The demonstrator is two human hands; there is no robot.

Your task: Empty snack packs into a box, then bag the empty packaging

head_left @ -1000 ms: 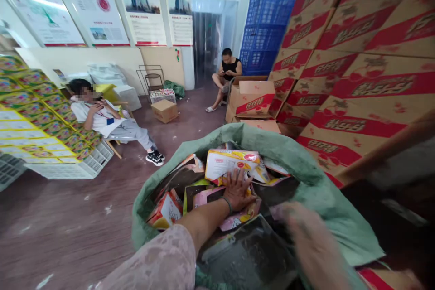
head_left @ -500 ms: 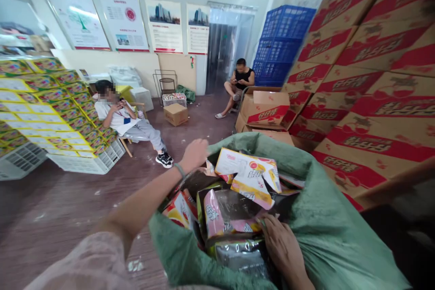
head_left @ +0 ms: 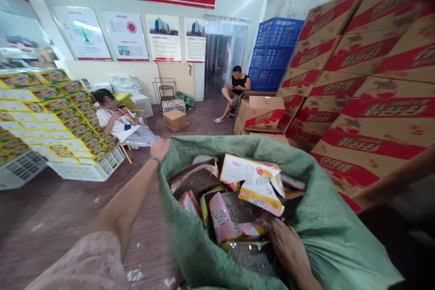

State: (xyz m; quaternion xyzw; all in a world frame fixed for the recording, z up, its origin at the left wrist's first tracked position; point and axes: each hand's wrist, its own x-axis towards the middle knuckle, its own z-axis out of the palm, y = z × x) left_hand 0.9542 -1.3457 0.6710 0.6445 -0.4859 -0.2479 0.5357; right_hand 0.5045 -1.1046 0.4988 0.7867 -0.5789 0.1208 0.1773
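A large green woven sack (head_left: 190, 235) stands open before me, its mouth spread wide. My left hand (head_left: 160, 148) is closed on the far left of its rim. Inside lie crumpled, printed snack boxes with dark window panels. My right hand (head_left: 288, 247) reaches into the right side of the sack, fingers bent and closed at the corner of a pink snack box (head_left: 222, 224); its fingertips are partly hidden. Beyond that lies a torn white-and-yellow carton piece (head_left: 244, 170), on top of the heap.
Red-printed cartons (head_left: 377, 106) rise in a tall stack at right, with blue crates (head_left: 275, 54) behind. Yellow boxes (head_left: 64, 118) are stacked at left. Two people sit farther back, holding phones. A small carton (head_left: 175, 120) lies on the floor.
My left hand has moved left from above the sack's far edge and now pulls the rim outward, widening the mouth. The right hand stays by the pink box.
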